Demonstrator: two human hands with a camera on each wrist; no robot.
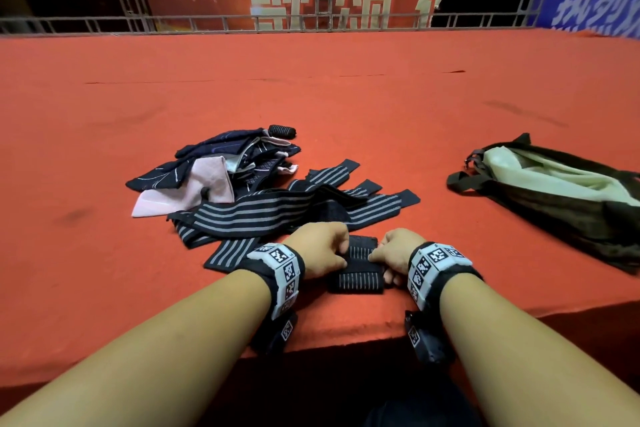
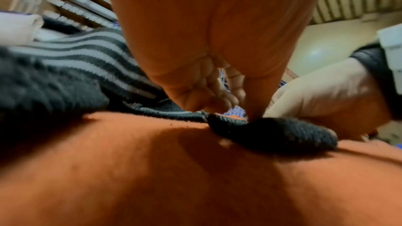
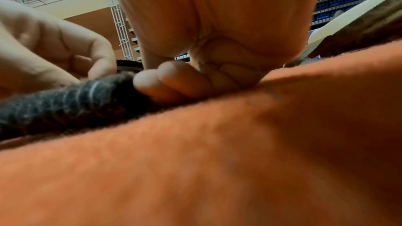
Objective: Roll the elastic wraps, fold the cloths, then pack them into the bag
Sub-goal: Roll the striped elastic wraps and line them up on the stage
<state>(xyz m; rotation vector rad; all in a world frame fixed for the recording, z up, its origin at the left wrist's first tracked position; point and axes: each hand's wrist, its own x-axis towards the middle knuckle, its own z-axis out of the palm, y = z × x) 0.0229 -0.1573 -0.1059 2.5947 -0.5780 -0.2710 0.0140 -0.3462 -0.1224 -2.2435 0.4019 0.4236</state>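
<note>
A black elastic wrap with grey stripes (image 1: 358,265) lies flat near the table's front edge, its near end turned into a small roll (image 2: 272,131). My left hand (image 1: 320,250) pinches the wrap's left side with curled fingers, and my right hand (image 1: 398,251) pinches its right side (image 3: 65,102). Several more striped wraps (image 1: 277,208) lie unrolled just beyond my hands. Behind them sits a heap of navy and pale pink cloths (image 1: 214,166), with one rolled black wrap (image 1: 282,131) at its far end. The dark bag (image 1: 561,194) lies open at the right.
The red felt table (image 1: 346,97) stretches far ahead; its front edge runs just under my wrists. A metal railing (image 1: 311,22) and banners stand along the far side. The bag's strap (image 1: 467,182) trails toward the middle.
</note>
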